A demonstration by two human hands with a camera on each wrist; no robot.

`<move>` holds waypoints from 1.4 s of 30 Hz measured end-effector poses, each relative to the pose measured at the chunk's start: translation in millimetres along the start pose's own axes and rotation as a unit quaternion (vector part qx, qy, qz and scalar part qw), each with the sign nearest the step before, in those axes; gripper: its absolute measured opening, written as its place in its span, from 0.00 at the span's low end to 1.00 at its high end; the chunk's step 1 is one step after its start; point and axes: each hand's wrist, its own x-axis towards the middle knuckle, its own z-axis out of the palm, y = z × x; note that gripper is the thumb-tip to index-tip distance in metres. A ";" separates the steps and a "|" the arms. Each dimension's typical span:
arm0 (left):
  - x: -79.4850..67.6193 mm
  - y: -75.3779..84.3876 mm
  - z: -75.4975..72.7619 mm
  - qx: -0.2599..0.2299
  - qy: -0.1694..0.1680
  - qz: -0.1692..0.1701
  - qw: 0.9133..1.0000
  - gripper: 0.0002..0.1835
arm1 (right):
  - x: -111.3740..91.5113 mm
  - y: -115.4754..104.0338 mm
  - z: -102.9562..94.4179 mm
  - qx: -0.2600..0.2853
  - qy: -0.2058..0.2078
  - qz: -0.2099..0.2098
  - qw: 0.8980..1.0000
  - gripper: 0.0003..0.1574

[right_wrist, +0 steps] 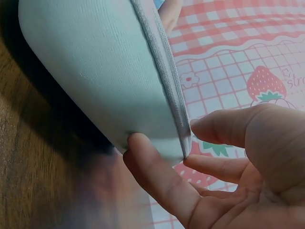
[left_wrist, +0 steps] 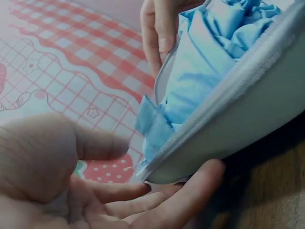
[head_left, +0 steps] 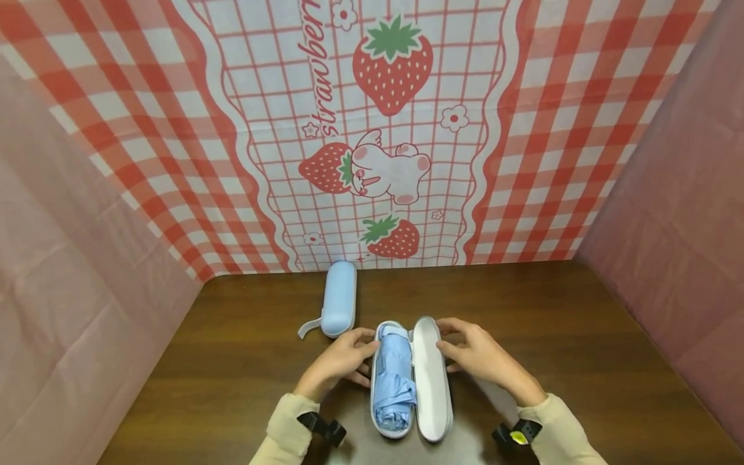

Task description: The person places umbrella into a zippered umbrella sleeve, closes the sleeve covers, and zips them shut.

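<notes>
A long, rounded case lies unfolded on the table, with its two halves side by side. In its left half [head_left: 374, 387] rests a folded light-blue umbrella [head_left: 395, 374], its cloth bunched and wrapped. The lid half [head_left: 431, 387] shows a white inside and, in the right wrist view, a pale outer shell [right_wrist: 95, 71] with a zipper edge [right_wrist: 164, 62]. My left hand [head_left: 343, 358] holds the left half by its side, fingers against the outer shell [left_wrist: 248, 129] and thumb near the rim. The right hand [head_left: 479, 352] holds the lid's outer side, thumb at its edge.
Behind the left hand stands a closed light-blue case [head_left: 339, 300] with a wrist strap [head_left: 309, 328]. The brown wooden table [head_left: 250, 361] ends at a strawberry-print cloth [head_left: 395, 148] at the back. Pink cloth [head_left: 87, 258] hangs at both sides.
</notes>
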 end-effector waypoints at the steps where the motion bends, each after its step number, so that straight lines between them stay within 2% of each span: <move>1: -0.3 0.5 -1.3 -0.002 -0.009 -0.002 1.000 0.29 | -0.2 0.7 0.2 0.005 -0.002 -0.001 1.000 0.29; 7: 2.2 0.8 -5.1 -0.017 -0.039 -0.004 0.999 0.35 | -0.3 -0.1 1.3 0.016 -0.027 -0.007 0.999 0.31; 15: 6.8 -4.7 0.9 -0.024 -0.032 -0.008 0.999 0.41 | -2.8 2.1 1.4 0.011 -0.080 -0.045 0.996 0.41; 23: 6.4 -5.3 0.6 -0.023 -0.036 -0.008 0.999 0.40 | -4.8 4.8 5.8 0.074 -0.129 0.005 0.989 0.44; 37: 4.6 -2.8 4.0 -0.031 -0.034 -0.016 0.999 0.39 | -4.6 -0.4 13.0 0.079 -0.130 -0.028 0.988 0.44; 42: 3.7 -3.5 7.0 -0.045 -0.050 -0.030 0.997 0.37 | -4.5 -1.0 14.4 0.066 -0.134 -0.030 0.988 0.45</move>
